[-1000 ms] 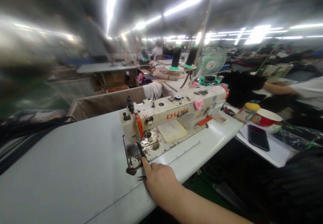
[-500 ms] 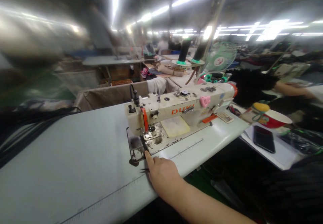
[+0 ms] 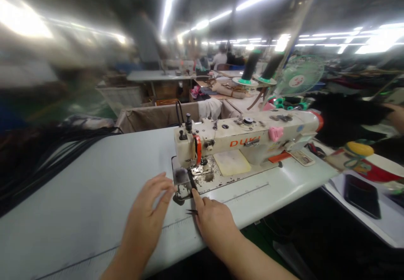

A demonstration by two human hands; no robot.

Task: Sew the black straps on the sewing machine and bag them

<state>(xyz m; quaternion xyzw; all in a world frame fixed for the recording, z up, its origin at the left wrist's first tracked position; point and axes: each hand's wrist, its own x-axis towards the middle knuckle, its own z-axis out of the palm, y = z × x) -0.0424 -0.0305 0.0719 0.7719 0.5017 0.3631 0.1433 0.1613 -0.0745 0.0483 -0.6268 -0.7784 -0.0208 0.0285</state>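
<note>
At the needle end of a white sewing machine, a narrow black strip lies over the metal bed and runs under the presser foot. My right hand rests at the table's front, its index fingertip on the near end of that strip. Two dark pointed blades, looking like thread snips, stick out from beneath its curled fingers; the handles are hidden. Just left of the bed is my left hand, fingers stretched forward and thumb apart from the palm, with nothing visible in it.
Black cords lie along the table's left side. Behind the machine stand a cloth-lined bin, thread cones and a green fan. A phone lies on the right, near another person's arm.
My left hand has come into view and reached the left of the machine bed. My right hand stays on the strip. The whole view has shifted, so the machine appears further right.
</note>
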